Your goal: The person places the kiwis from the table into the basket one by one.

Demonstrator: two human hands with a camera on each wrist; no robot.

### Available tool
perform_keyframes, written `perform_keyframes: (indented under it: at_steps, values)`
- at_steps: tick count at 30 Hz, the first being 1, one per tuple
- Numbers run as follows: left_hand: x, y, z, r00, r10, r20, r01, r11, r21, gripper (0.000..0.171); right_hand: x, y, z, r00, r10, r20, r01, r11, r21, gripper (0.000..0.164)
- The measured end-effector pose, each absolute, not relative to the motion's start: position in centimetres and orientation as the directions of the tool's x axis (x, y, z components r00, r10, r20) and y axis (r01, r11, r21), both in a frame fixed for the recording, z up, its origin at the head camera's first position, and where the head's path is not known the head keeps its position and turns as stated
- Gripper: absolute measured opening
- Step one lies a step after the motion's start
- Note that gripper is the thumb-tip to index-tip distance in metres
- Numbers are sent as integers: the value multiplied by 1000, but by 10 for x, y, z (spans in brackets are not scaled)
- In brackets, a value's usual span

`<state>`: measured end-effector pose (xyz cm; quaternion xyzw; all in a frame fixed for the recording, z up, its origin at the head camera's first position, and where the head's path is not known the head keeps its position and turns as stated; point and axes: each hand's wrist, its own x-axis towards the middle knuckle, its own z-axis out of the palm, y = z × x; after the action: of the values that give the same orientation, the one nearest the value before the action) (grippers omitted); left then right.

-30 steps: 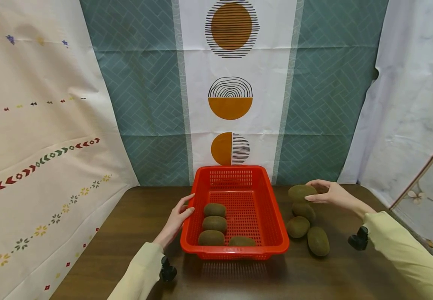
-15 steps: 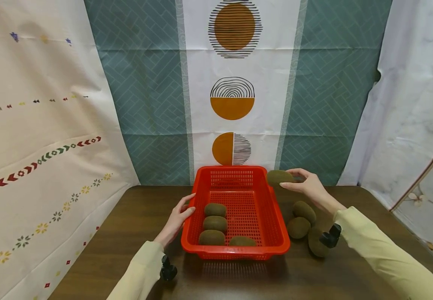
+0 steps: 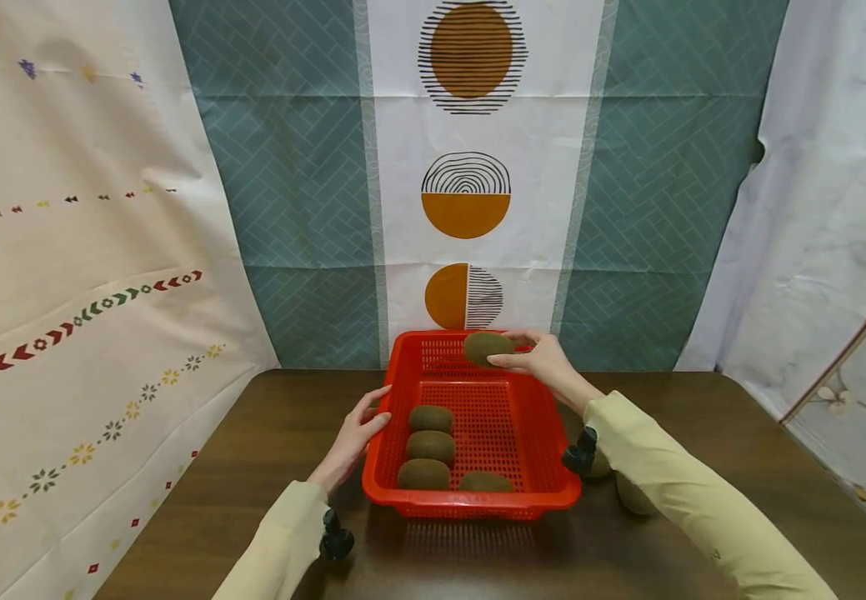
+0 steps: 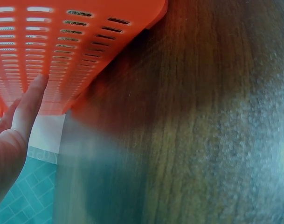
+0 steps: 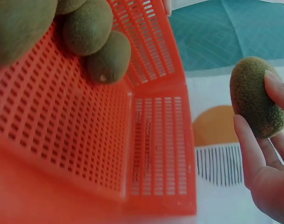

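My right hand (image 3: 545,358) pinches a brown kiwi (image 3: 488,349) between thumb and fingers, raised over the far end of a red plastic basket (image 3: 569,492). The right wrist view shows the held kiwi (image 5: 253,95) apart from the basket wall (image 5: 165,140). My left hand (image 3: 348,437) rests against the basket's left side; one straight finger (image 4: 31,100) lies along the outer slotted wall in the left wrist view. Inside the basket, three kiwis (image 3: 430,447) line the left side, and another kiwi (image 3: 486,482) sits at the near wall, partly hidden by the rim.
Right of the basket, loose kiwis (image 3: 633,497) lie on the dark wooden table (image 3: 252,467), partly covered by my right sleeve (image 3: 673,475). A patterned cloth (image 3: 470,167) hangs behind the table, with light cloths at both sides.
My right hand has carried the kiwi leftward from the loose kiwis at the right to above the basket's far end. The left hand and basket have stayed in place.
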<state>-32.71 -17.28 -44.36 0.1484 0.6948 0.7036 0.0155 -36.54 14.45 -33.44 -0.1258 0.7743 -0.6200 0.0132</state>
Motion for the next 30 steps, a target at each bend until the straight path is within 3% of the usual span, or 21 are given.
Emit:
perform_keyframes:
  at_steps: [6,17,30]
  values:
    - [-326,-171,-443,-955,218,199,198,-23,980,46,-379,115,-348,-970,-202,133,-164,146,-976,55]
    - [-326,-170,-438,-954,259,152,143,-55,988,49,-391,79,-383,-987,-123,104,-128,207,-970,48]
    - [-325,-172,-441,-954,251,167,161,-42,986,49,-401,61,-414,-990,-107,97,-128,337,-933,43]
